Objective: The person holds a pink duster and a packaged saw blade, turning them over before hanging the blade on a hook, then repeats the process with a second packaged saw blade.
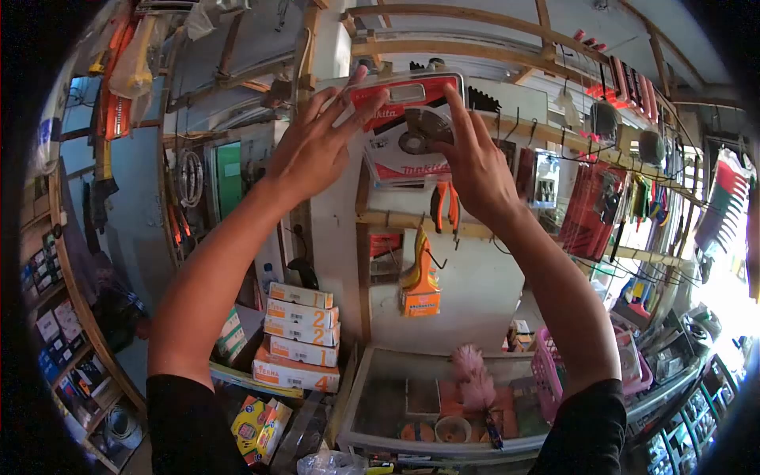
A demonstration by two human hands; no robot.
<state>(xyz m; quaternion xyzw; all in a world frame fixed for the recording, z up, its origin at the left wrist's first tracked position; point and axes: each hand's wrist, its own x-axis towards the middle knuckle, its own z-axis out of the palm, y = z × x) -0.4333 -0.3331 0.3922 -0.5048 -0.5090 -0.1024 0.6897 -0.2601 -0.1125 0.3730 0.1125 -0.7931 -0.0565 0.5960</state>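
Both arms are raised toward a clear and red blister pack [408, 162] with a round blade inside, hanging high at the wooden rail. My left hand [317, 142] is at the pack's left edge, its fingers spread, some in front of the red top part. On the right side, my right hand [479, 158] has its thumb and fingers around the pack's edge. Orange-handled pliers [446, 207] hang just below the pack, and an orange and yellow packaged item [422, 277] hangs lower.
Stacked white and orange boxes [301, 332] stand below left. A glass-topped counter [380, 388] holds a pink feathery item [475, 376] and a pink basket [548, 372]. Empty hooks and hanging tools line the wooden rail [617, 170] at right. Shelves [79, 356] stand at far left.
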